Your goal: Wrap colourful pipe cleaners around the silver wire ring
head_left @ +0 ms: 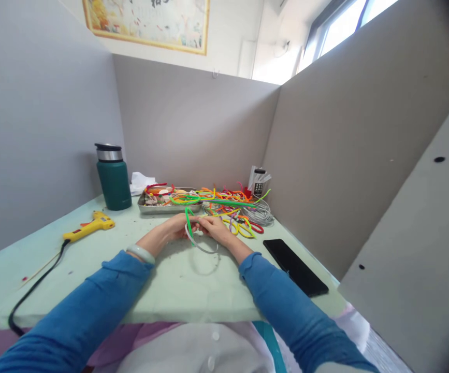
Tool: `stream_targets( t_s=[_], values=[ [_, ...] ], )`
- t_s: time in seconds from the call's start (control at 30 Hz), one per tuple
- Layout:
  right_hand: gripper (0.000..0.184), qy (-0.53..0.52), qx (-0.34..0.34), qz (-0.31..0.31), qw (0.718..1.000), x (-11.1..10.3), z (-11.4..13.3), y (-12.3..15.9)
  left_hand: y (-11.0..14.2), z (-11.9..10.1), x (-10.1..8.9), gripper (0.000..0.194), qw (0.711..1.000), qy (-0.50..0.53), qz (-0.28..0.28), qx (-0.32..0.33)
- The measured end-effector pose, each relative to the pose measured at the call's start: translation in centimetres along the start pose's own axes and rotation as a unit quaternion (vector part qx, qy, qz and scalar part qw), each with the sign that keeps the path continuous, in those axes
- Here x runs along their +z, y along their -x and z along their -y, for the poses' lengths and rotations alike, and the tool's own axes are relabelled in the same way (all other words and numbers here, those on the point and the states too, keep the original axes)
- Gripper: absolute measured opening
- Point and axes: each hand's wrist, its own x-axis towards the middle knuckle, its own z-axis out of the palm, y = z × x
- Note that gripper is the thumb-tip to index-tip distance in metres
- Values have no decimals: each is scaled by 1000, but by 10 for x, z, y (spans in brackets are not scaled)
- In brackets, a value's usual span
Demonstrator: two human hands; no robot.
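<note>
Above the middle of the table, my left hand [177, 226] and my right hand [215, 229] meet, fingertips pinched close together. Between them is a thin white hoop [205, 251], probably a headband, whose curve hangs below the fingers. A green pipe cleaner [187, 216] runs up and down beside my left fingers, at the hoop. Both hands look closed on the pieces; the exact contact at the fingertips is partly hidden. Just behind my hands lie a metal tray [162, 210] of small craft pieces and a pile of colourful pipe cleaners [232, 199].
A yellow glue gun [90, 226] with a black cord lies left, near a thin stick [41, 269]. Behind it stands a green bottle [113, 181]. A black phone [296, 267] lies right. Coiled grey wire [261, 213] is at the back right. Grey partitions [197, 119] enclose the table.
</note>
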Motion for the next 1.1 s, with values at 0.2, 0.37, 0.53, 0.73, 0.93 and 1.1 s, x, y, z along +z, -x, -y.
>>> stream_targets(
  t_s=[0.2, 0.37, 0.53, 0.73, 0.93, 1.1],
  values=[
    [38, 56, -27, -25, 998, -2, 3, 2, 7, -6, -1, 29, 997, -68, 10, 37],
    [37, 95, -31, -36, 994, 0, 5, 4, 6, 0, -12, 39, 984, -159, -7, 75],
    [36, 79, -15, -41, 996, 1, 1, 2, 7, -2, -10, 44, 975, -205, -21, 86],
    [31, 101, -16, -40, 994, 1, 3, 2, 0, 3, -11, 41, 960, -246, -63, 116],
    [31, 118, -21, -33, 992, 1, 9, 5, -1, 7, -13, 39, 963, -238, -62, 108],
    [31, 110, -21, -31, 993, 2, 8, 5, 0, 6, -7, 36, 973, -201, -72, 86]
  ],
)
